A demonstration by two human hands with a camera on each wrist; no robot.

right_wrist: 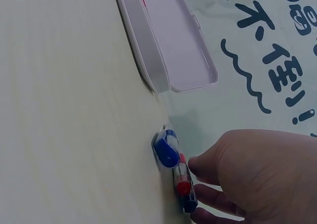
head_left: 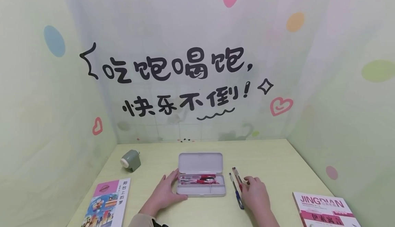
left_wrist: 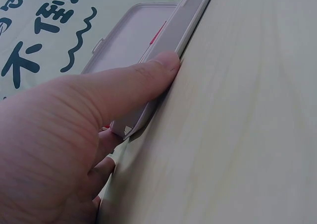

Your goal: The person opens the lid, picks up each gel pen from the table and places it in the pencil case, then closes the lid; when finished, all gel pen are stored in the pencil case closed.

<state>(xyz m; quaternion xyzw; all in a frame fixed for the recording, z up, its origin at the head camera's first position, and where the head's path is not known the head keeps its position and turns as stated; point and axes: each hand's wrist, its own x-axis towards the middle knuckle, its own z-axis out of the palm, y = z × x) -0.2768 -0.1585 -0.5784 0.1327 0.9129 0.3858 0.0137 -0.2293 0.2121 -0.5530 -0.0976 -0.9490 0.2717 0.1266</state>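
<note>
A pale lilac pencil case (head_left: 202, 191) stands on the table with its lid (head_left: 200, 162) raised. Several red pens (head_left: 199, 181) lie in its rear compartment. My left hand (head_left: 165, 191) grips the case's left end, thumb along the front wall and fingers around the side, as the left wrist view shows. To the right of the case, a blue pen (head_left: 237, 192) and a red pen (head_left: 237, 175) lie close together. My right hand (head_left: 256, 194) is right beside them, fingers loosely bent. In the right wrist view, a dark-ended pen (right_wrist: 189, 203) overlaps the red one near the fingertips.
A grey-green device (head_left: 132, 160) with a pale round end stands at the back left. A book with a colourful cover (head_left: 106, 203) lies at the front left, and a white and pink book (head_left: 324, 210) at the front right. Printed fabric walls (head_left: 197, 131) enclose the table.
</note>
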